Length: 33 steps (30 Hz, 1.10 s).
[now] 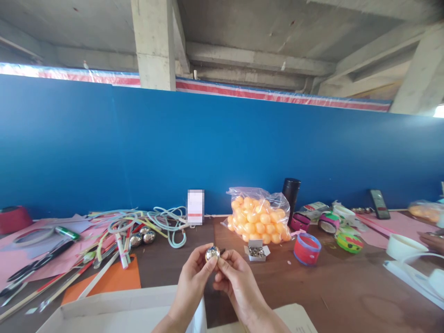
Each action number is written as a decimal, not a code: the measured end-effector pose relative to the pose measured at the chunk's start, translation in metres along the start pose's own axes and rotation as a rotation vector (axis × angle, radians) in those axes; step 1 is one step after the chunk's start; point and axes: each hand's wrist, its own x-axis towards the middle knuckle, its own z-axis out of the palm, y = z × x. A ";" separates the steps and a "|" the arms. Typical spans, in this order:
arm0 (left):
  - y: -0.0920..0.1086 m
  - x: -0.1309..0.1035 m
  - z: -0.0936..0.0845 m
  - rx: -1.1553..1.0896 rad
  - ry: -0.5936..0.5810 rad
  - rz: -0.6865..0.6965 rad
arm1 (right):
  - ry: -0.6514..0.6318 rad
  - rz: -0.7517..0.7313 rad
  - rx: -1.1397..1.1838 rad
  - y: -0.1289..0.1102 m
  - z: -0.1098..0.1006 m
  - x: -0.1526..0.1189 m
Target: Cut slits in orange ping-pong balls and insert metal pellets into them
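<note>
Head view centres on two bare hands raised above the table (333, 289), gripping at close quarters: the left hand (192, 274) curls thumb and fingers around a shiny silver ball (212, 253), while the right hand (237, 277) is pinched at the ball's right side, apparently on a small dark piece (223, 252) too covered to identify. Fingertip holds like these probably suit so smooth and round a thing, one hand steadying it while the other works at its edge. Just beyond the right hand sits a small white box (257, 258) of metal bits, its flaps spread, likely so that they are easy to pick out. Behind it, a clear bag (279, 200) keeps many orange balls (258, 223) together, presumably to stop them rolling. Right of the hands stands a red roll (307, 249); farther right are a green roll (348, 240) and a white roll (401, 246), with another person's hand (433, 240) at the far edge. Below and left of the hands, a shallow white tray (111, 319) lies close by, perhaps within reach for parts. Beyond it, left of the hands, more silver balls (142, 237) nestle among sticks and pale cords (178, 238), with scissors (33, 268) farthest out. Ahead of everything rises a blue partition (222, 148).
</note>
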 end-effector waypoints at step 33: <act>-0.010 0.028 -0.036 -0.243 0.284 -0.093 | 0.046 -0.042 -1.075 -0.006 -0.015 -0.009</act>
